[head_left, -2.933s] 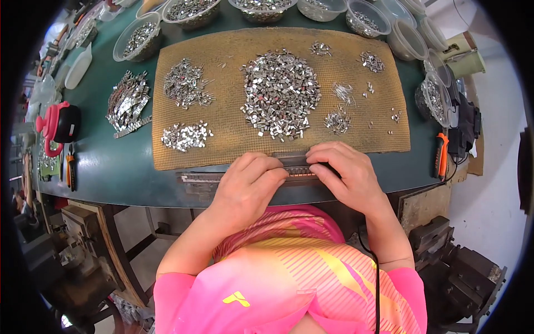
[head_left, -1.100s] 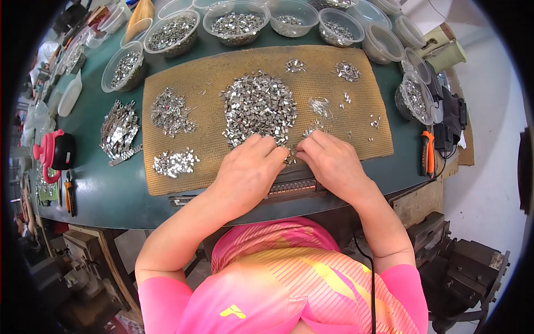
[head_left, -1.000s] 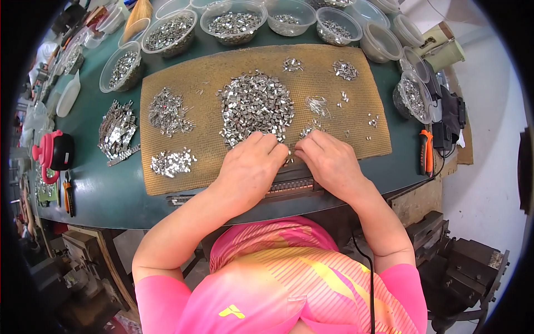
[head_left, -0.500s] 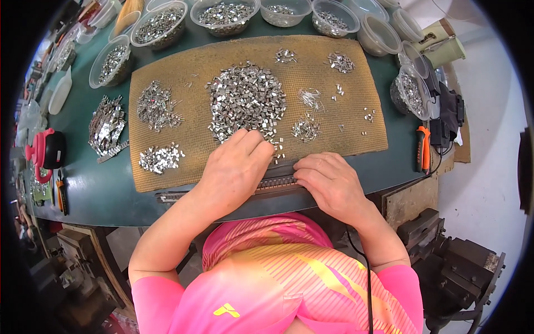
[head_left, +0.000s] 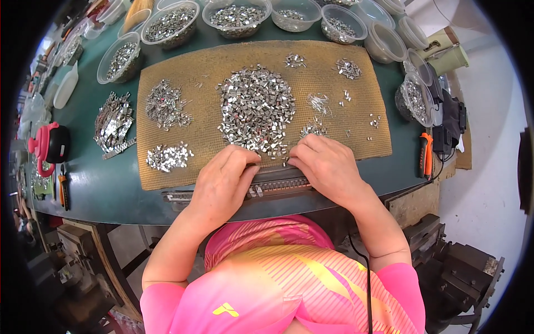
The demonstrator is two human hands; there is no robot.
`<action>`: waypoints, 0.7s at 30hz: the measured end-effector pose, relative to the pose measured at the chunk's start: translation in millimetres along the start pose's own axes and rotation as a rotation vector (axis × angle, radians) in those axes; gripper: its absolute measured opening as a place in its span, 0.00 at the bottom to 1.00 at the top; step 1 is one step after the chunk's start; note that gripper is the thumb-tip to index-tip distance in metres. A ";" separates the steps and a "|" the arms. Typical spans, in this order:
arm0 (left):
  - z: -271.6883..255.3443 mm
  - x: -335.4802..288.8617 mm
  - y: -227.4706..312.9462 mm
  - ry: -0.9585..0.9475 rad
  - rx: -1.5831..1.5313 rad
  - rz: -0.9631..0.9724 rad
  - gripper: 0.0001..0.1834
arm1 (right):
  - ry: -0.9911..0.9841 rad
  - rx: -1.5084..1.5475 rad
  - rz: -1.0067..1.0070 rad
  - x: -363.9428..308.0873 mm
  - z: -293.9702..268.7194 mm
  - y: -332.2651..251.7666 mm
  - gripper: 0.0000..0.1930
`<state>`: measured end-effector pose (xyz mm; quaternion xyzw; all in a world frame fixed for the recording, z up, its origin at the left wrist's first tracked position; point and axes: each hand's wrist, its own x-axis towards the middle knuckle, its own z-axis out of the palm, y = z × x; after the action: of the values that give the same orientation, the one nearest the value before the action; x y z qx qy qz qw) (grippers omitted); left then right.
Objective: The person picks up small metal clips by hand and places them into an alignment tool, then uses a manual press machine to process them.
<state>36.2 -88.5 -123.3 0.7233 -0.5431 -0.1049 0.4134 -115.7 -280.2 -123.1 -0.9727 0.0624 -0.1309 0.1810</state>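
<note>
A large heap of small silvery metal links (head_left: 256, 108) lies on a tan textured mat (head_left: 194, 117). At the heap's near edge, the fingertips of my left hand (head_left: 222, 181) are closed together. My right hand (head_left: 329, 170) is pinched beside a few loose links at the mat's front edge. Anything in either pinch is too small to make out. Between and below my hands runs a long dark slotted metal strip (head_left: 278, 186), with a couple of shiny pieces sitting in it near my left thumb. Its middle left part is hidden by my left hand.
Smaller piles of pins (head_left: 167, 106) and links (head_left: 169, 157) lie on the mat. Clear plastic tubs (head_left: 236, 19) of metal parts line the far side. A bundle of metal bands (head_left: 114, 122) is at left, orange-handled pliers (head_left: 425, 155) at right, a black-and-pink container (head_left: 53, 143) far left.
My left hand has drawn back from the heap toward the strip. My right hand has moved up off the strip to the loose links. Shiny pieces now show in the strip.
</note>
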 end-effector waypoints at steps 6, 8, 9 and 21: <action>-2.6 0.3 -1.5 -0.036 -0.046 0.015 0.08 | 0.003 0.007 -0.067 -1.5 -6.0 3.5 0.08; -3.2 -0.3 -1.8 -0.039 -0.039 0.015 0.07 | 0.051 0.093 -0.098 -8.3 -11.5 -0.2 0.08; -3.8 -0.6 -2.6 -0.041 -0.032 0.014 0.08 | 0.049 0.094 -0.100 -12.0 -13.8 -2.1 0.08; 0.1 -1.1 4.4 -0.029 -0.055 -0.020 0.09 | -0.060 0.176 -0.070 -19.0 -26.1 -6.7 0.07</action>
<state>32.6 -87.8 -120.6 0.7155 -0.5385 -0.1346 0.4242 -140.6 -279.6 -101.5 -0.9581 0.0109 -0.1128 0.2630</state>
